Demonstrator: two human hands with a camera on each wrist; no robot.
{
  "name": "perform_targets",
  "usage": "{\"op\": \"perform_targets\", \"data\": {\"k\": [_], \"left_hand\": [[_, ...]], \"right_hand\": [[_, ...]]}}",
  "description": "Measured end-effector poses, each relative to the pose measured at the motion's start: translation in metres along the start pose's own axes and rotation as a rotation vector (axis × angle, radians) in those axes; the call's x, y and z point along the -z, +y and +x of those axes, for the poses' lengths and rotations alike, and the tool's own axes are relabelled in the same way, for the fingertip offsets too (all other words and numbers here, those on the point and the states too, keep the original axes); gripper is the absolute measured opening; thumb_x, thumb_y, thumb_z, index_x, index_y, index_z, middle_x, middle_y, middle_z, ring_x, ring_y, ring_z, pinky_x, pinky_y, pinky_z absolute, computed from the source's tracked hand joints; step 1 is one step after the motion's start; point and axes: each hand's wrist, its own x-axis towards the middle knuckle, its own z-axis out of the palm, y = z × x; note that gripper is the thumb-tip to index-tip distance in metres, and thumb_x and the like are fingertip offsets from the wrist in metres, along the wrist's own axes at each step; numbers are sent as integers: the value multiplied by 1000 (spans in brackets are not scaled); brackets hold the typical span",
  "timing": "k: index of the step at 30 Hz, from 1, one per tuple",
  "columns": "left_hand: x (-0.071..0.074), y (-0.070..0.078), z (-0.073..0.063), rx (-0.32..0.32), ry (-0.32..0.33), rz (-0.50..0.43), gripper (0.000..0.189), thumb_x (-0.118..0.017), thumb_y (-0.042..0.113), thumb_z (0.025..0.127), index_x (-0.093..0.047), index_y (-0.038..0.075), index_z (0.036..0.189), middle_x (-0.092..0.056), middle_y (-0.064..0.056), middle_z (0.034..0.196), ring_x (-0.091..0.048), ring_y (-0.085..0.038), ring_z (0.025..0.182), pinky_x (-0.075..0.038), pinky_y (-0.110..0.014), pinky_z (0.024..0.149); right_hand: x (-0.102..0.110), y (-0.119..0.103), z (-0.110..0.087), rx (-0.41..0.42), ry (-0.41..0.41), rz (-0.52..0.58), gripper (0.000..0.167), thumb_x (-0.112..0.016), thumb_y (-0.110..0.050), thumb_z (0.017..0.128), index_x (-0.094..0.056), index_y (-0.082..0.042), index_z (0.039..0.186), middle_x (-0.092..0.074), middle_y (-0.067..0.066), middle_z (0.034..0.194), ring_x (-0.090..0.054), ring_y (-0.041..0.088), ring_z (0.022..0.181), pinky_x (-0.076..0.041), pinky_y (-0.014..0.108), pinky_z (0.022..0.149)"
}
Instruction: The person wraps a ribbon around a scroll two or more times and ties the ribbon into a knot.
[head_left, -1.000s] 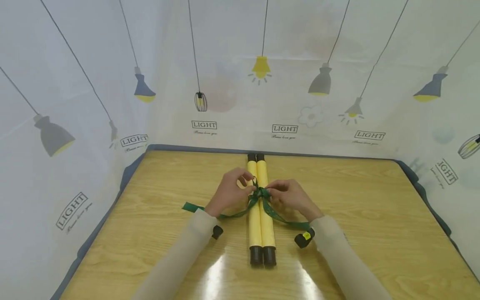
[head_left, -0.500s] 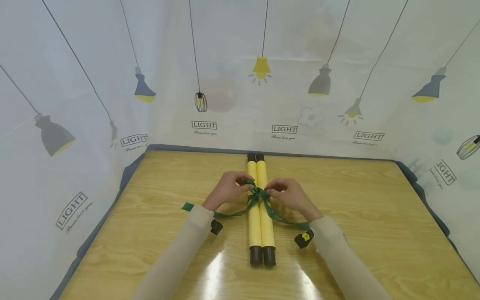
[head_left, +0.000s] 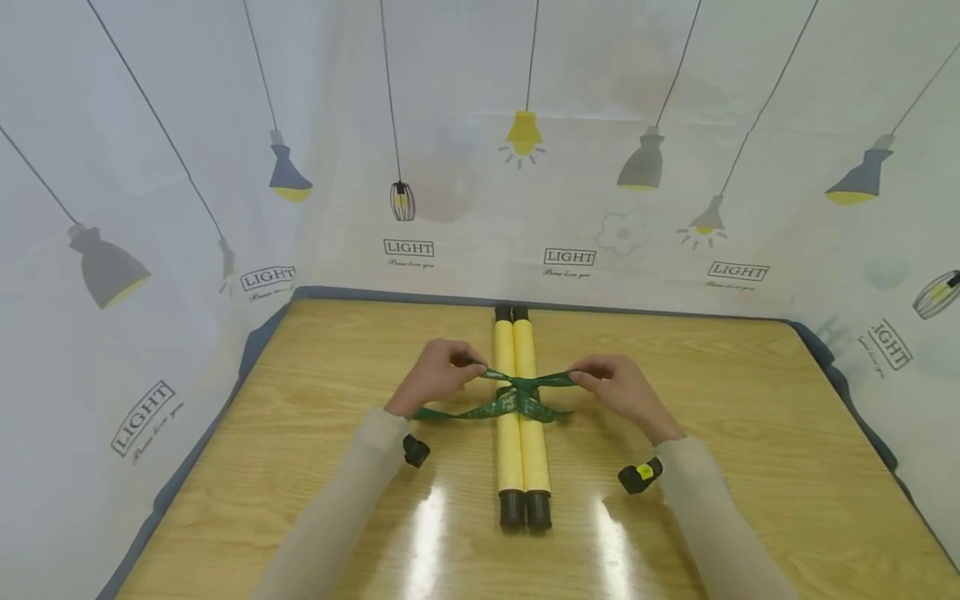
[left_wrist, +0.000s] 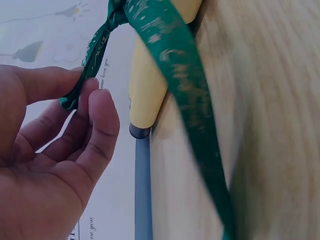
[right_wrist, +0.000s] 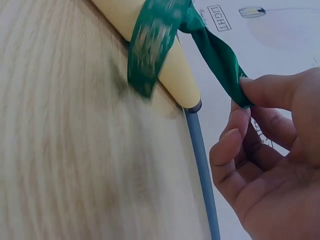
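Two yellow tubes (head_left: 510,454) with black end caps lie side by side on the wooden table, pointing away from me. A green ribbon (head_left: 520,400) with pale printing is knotted around their middle. My left hand (head_left: 438,372) pinches one loop of it left of the knot, between thumb and fingers. On the other side my right hand (head_left: 618,387) pinches a second loop, held taut to the right. One loose tail of the ribbon (left_wrist: 192,105) hangs down past the left hand in the left wrist view. The shorter right tail (right_wrist: 145,55) is blurred in the right wrist view.
The wooden table (head_left: 300,500) ends at a grey-blue edge strip (head_left: 420,297). Behind and beside it stands a white sheet (head_left: 480,208) printed with hanging lamps. A small black wrist camera (head_left: 640,476) sits under the right wrist, another (head_left: 416,451) under the left.
Both hands have moved apart from the knot, left and right, drawing the two loops out. The right tail has pulled in shorter toward the tubes. The tubes have stayed in place.
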Motion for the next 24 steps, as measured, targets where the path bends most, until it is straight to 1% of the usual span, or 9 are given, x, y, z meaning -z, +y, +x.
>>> {"op": "perform_targets", "data": {"k": [3, 7, 9, 12, 15, 18, 21, 24], "left_hand": [[0, -3, -2, 30, 7, -26, 10, -71, 21, 99, -78, 15, 100, -75, -7, 95, -68, -24, 78, -57, -32, 65], [-2, -7, -4, 88, 11, -73, 11, -71, 20, 98, -79, 13, 100, -75, -8, 93, -68, -22, 73, -58, -33, 66], [-3, -9, -5, 123, 10, -114, 11, -71, 19, 97, -79, 12, 100, -74, -9, 91, -68, -23, 70, -59, -36, 64], [-5, -12, -6, 162, 21, -151, 10, -71, 17, 96, -79, 11, 99, -74, -9, 91, -69, -26, 74, -60, -38, 67], [-6, -13, -8, 194, 41, -163, 10, -72, 17, 95, -80, 12, 97, -73, -8, 92, -70, -29, 79, -61, -39, 69], [-8, -15, -12, 230, 56, -162, 10, -72, 17, 95, -80, 12, 95, -73, -8, 90, -71, -28, 77, -60, -37, 68], [-11, -17, -15, 261, 78, -170, 8, -73, 17, 94, -81, 14, 93, -74, -9, 85, -69, -24, 72, -58, -34, 65], [-15, -17, -16, 269, 103, -176, 8, -73, 17, 94, -81, 15, 93, -73, -11, 80, -63, -20, 63, -53, -33, 61]], "right_hand": [[4, 6, -5, -29, 16, 10, 25, -65, -35, 102, -75, -15, 114, -73, 8, 116, -65, 26, 108, -53, 32, 79], [7, 13, -14, -77, 43, 28, 27, -65, -35, 102, -75, -13, 114, -72, 11, 118, -65, 27, 110, -53, 32, 80], [8, 17, -18, -105, 50, 48, 28, -65, -35, 102, -75, -13, 115, -72, 11, 120, -64, 27, 111, -52, 32, 82], [8, 23, -23, -148, 56, 78, 29, -64, -36, 102, -74, -12, 118, -72, 10, 122, -63, 24, 110, -49, 31, 85], [7, 28, -26, -179, 66, 91, 28, -64, -33, 102, -74, -12, 117, -72, 12, 118, -60, 22, 103, -46, 32, 84], [5, 33, -26, -207, 90, 90, 24, -65, -29, 101, -75, -11, 114, -72, 11, 113, -57, 22, 99, -44, 33, 83], [3, 38, -25, -224, 106, 107, 23, -66, -26, 99, -76, -10, 111, -73, 10, 107, -56, 23, 97, -44, 33, 82], [2, 43, -25, -237, 113, 142, 23, -66, -25, 99, -76, -9, 111, -71, 12, 97, -57, 24, 89, -45, 33, 78]]}}
